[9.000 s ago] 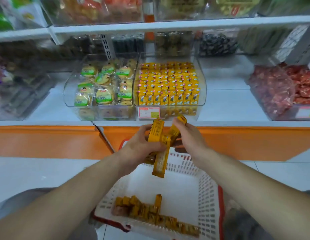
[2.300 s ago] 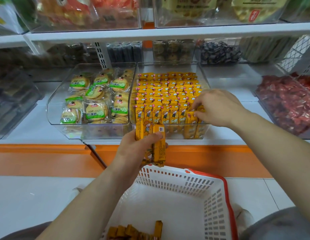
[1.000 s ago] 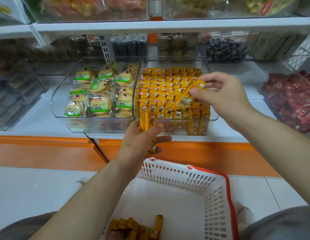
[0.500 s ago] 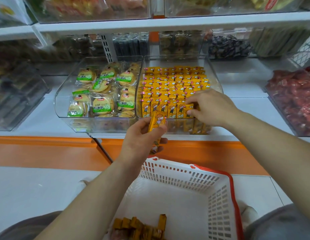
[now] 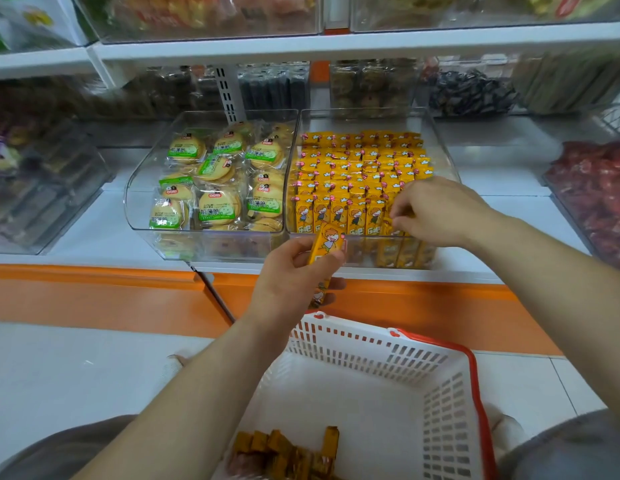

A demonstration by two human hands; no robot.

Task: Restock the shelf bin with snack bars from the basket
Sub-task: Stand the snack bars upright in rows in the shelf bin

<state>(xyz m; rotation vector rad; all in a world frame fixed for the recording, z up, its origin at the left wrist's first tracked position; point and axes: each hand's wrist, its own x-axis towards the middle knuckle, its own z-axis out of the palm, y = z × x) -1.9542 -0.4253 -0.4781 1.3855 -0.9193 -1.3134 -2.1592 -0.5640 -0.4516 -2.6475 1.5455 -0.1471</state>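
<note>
Holding one snack bar [image 5: 327,242] near its middle, the left hand [image 5: 294,271] curls fingers and thumb round it, just in front of the shelf bin [image 5: 440,140]. The right hand [image 5: 436,211] seems to pinch another bar [image 5: 389,225] in the bin's front row. More bars [image 5: 284,452] lie in the basket [image 5: 370,341]. They look light and a bit stiff, with slippery wrappers, so hold the long sides gently.

I saw that the shelf bin [image 5: 364,119] was clear glossy plastic, the snack bars [image 5: 357,168] had shiny wrappers, and the basket [image 5: 370,344] was matt white plastic.
</note>
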